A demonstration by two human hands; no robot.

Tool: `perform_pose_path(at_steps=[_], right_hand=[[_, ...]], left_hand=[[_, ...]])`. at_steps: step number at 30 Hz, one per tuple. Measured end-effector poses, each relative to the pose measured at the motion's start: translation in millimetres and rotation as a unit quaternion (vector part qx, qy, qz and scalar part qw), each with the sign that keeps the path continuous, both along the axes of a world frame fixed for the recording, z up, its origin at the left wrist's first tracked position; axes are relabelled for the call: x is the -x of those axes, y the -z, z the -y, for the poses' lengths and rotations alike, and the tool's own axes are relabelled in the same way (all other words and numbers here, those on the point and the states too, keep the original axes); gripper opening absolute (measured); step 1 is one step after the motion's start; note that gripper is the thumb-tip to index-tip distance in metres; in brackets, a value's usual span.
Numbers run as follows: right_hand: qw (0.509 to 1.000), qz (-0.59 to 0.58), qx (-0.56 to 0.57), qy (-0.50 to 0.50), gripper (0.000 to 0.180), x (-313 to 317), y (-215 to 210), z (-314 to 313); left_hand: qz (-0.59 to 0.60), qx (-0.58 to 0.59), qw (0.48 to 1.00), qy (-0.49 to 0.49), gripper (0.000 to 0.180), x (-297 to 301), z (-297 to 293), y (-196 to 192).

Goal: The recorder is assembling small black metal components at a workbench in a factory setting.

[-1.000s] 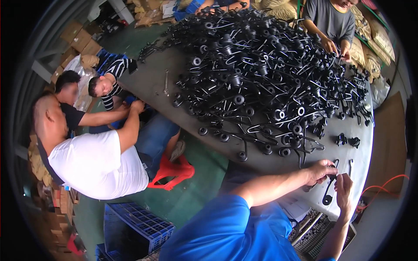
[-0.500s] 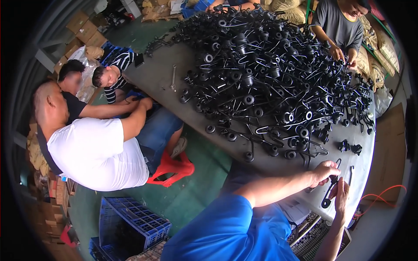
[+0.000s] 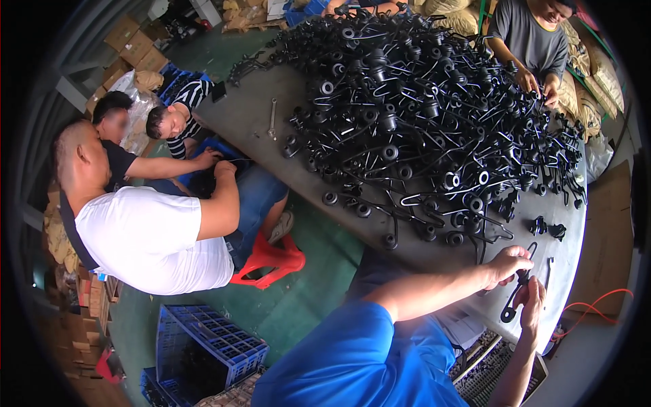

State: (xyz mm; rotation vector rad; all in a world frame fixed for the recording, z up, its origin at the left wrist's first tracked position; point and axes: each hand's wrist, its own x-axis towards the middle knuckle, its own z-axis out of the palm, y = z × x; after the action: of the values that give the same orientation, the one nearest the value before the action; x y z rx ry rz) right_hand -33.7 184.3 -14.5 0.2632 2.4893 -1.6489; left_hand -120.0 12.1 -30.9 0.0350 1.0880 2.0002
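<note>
Up at your far left, beyond the table (image 3: 271, 102), brown cardboard boxes (image 3: 135, 44) are stacked, with a clear plastic bag (image 3: 139, 91) just below them. More brown boxes (image 3: 61, 237) line the left edge behind the seated people. A flat brown cardboard sheet (image 3: 607, 237) stands right of the table. Tan sacks (image 3: 597, 68) lie past its far right end.

Count, by kind:

- Black coil parts, heaped (image 3: 420, 115): too many to count.
- Loose black parts, right of frame: two (image 3: 548, 228).
- Black part in hand: one (image 3: 517, 293).
- Wearer's hands: two, left (image 3: 507, 263) and right (image 3: 531, 301).
- Table (image 3: 258, 102): one.
- Wrench (image 3: 272, 119), upper middle: one.
- Other people: four; three at left (image 3: 146, 234), one upper right (image 3: 532, 41).
- Red stool (image 3: 271, 261): one.
- Blue crates (image 3: 203, 349), lower left: at least two.
</note>
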Motion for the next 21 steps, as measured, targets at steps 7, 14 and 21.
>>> perform_pose_path(at_steps=[7,14,21], right_hand=[[0.996,-0.047,0.066,0.037,0.048,1.7,3.8,11.4],[0.996,-0.056,0.049,0.045,0.046,0.5,2.8,16.1],[0.991,-0.085,0.047,0.089,0.050,0.3,8.8,20.9]], left_hand=[[-0.049,0.017,0.999,-0.013,0.047,-0.1,-1.0,0.3],[-0.124,0.043,0.990,-0.045,0.048,2.1,-6.2,7.0],[-0.188,0.057,0.976,-0.093,0.046,-2.7,-7.7,-0.9]])
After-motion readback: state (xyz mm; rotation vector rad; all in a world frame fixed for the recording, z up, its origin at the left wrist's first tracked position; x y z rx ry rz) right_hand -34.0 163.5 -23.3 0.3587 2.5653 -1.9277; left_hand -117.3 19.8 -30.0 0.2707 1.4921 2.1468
